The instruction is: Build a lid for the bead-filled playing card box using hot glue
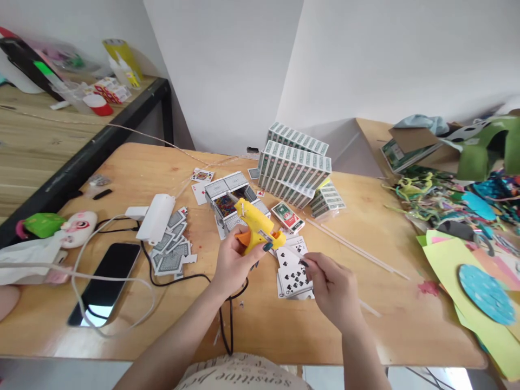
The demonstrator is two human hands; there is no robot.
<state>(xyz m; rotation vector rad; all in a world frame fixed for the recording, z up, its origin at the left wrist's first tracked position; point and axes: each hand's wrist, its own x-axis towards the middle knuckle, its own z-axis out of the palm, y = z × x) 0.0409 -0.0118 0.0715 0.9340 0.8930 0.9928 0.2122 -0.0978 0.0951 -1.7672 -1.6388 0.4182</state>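
My left hand (238, 260) is wrapped round a yellow hot glue gun (257, 223) with an orange trigger, its nozzle pointing up and left. A thin translucent glue stick (296, 252) runs from the back of the gun to my right hand (331, 284), whose fingers pinch its free end. How deep the stick sits in the gun I cannot tell. Beneath lie loose playing cards (293, 273), face up. Just beyond the nozzle stands a box built of playing cards (227, 187), with small coloured pieces inside. A red and green card pack (287, 216) lies beside the gun.
Stacked card packs (294, 168) stand at the back. More glue sticks (357, 244) lie to the right. A white power strip (156, 219), cut cards (174, 252), cables and a phone (105, 284) occupy the left. Coloured paper (455, 281) covers the right end.
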